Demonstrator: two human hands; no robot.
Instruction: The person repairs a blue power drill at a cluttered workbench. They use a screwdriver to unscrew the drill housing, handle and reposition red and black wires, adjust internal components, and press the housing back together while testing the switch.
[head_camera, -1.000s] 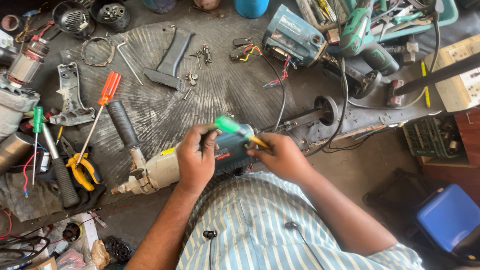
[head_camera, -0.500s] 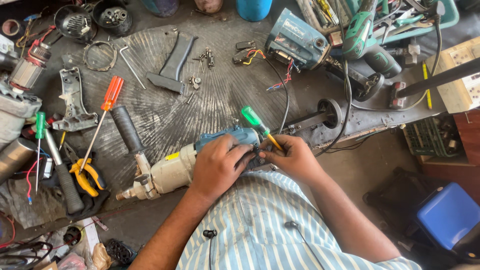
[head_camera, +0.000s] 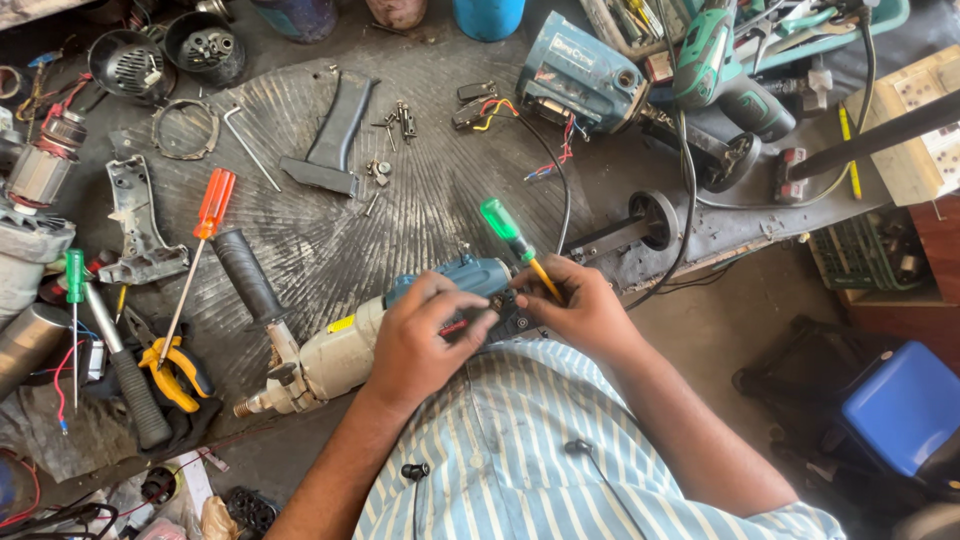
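The left hand (head_camera: 425, 340) wraps its fingers over the blue-and-cream power drill (head_camera: 350, 345) lying on the workbench before the person, hiding much of the body. The right hand (head_camera: 585, 310) pinches the green-handled screwdriver (head_camera: 515, 240), whose tip is hidden behind the fingers.

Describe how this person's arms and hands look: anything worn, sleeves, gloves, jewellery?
Both hands, left hand and right hand, are bare: no gloves, and no rings or watch that show. The forearms are uncovered. The shirt is light blue with white stripes; its short sleeve shows on the right arm near the bottom edge.
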